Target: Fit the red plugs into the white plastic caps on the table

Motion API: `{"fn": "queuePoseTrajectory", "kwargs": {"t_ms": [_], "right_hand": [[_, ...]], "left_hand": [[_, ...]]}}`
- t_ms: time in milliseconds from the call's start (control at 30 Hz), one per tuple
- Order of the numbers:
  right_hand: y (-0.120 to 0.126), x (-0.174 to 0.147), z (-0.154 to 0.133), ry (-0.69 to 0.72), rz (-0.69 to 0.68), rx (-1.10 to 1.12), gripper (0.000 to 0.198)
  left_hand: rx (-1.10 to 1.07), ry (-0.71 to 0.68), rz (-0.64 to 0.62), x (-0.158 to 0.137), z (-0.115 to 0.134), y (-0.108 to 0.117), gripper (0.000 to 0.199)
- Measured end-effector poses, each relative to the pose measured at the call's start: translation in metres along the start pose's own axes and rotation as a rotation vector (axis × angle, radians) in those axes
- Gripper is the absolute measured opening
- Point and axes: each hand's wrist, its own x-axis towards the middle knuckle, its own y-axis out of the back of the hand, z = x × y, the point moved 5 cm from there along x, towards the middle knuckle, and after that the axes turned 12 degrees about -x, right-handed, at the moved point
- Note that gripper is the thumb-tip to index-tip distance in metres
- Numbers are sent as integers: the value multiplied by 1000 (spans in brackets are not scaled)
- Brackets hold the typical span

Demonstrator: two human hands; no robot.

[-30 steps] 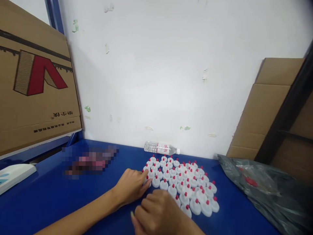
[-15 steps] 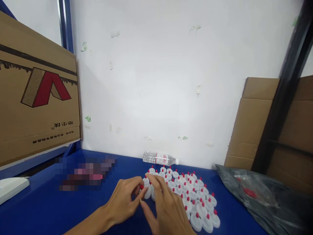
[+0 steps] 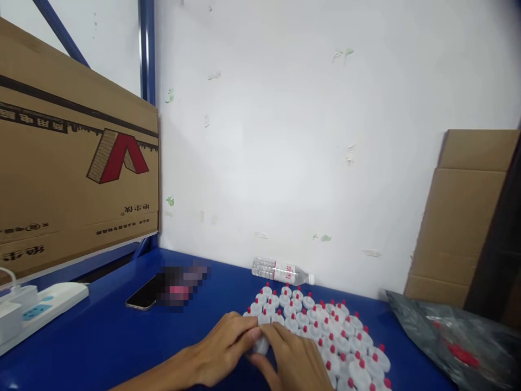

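Note:
Both my hands meet at the near left edge of a group of small white round bottles with red tips (image 3: 315, 329), which stand upright on the blue table. Between the hands, the pale body of one white bottle (image 3: 261, 345) shows; its top is hidden behind fingers. My left hand (image 3: 222, 350) is closed, thumb and forefinger pinched together at that bottle's top. From the other side, my right hand (image 3: 299, 355) curls around the same bottle, its fingertips touching those of the left. Whether a red tip is between the fingers is hidden.
A clear plastic bottle (image 3: 283, 271) lies by the wall behind the group. To the right is a grey plastic bag (image 3: 443, 336) with red pieces showing. A phone (image 3: 144, 293), a partly blurred patch, a white power strip (image 3: 52, 307) and a large cardboard box (image 3: 77, 163) are on the left.
The view has swung left, bringing the phone and power strip into sight. A red tip seen in my left fingers earlier is now hidden. My hands have come together around one white bottle.

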Motion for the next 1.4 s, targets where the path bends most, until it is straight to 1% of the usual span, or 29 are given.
{"fn": "queuePoseTrajectory", "kwargs": {"t_ms": [33,100,167,200,233,267,300,333,367,400,467,533,567,633,700,800,1000,1067,1133,1200,1300,1400], "right_hand": [[1,1,0,4,5,18,24],[5,2,-1,11,32,25,24],[11,2,-3,44,75,-34,26],[13,2,-4,75,99,-83,26],[13,2,-5,109,115,-134,25],[13,1,-5,138,119,-178,23],[12,0,-5,158,112,-204,21],[10,-1,-5,166,96,-210,20],[7,-1,-4,165,75,-200,19],[5,-1,-4,158,55,-178,19],[4,-2,-5,138,31,-111,22],[3,-2,-9,115,16,-38,27],[2,-3,-11,111,9,-6,29],[0,-5,-15,120,-3,40,31],[-3,-6,-18,130,-5,55,31],[-8,-7,-20,129,-27,38,28],[-9,-4,-20,127,-94,23,33],[-8,-4,-20,131,-99,33,37],[-9,-6,-20,133,-94,55,43],[-11,-8,-18,120,-76,70,46],[-16,-12,-14,114,-26,61,44],[-22,-15,-9,138,12,13,40]], "left_hand": [[-82,32,-2,0,-1,-1,55],[-330,145,22,2,-8,-5,57],[-591,273,66,5,-19,-9,58],[-687,314,87,7,-24,-9,58],[-741,331,110,9,-28,-8,58],[-748,325,134,10,-31,-3,57],[-707,297,173,12,-33,5,55],[-610,257,225,12,-33,15,54],[-455,202,281,12,-31,26,53],[-248,138,321,11,-27,37,52],[202,59,279,9,-18,48,46],[529,64,183,7,-17,50,33],[631,82,133,6,-19,48,26],[744,114,52,5,-25,44,19],[794,125,3,4,-30,40,16],[812,136,-36,3,-34,36,15],[797,146,-51,2,-33,35,22],[787,138,-32,3,-32,37,26],[750,129,18,4,-28,39,29],[677,114,73,5,-23,41,28],[550,99,120,4,-16,40,22],[480,110,107,3,-16,34,27]]}}
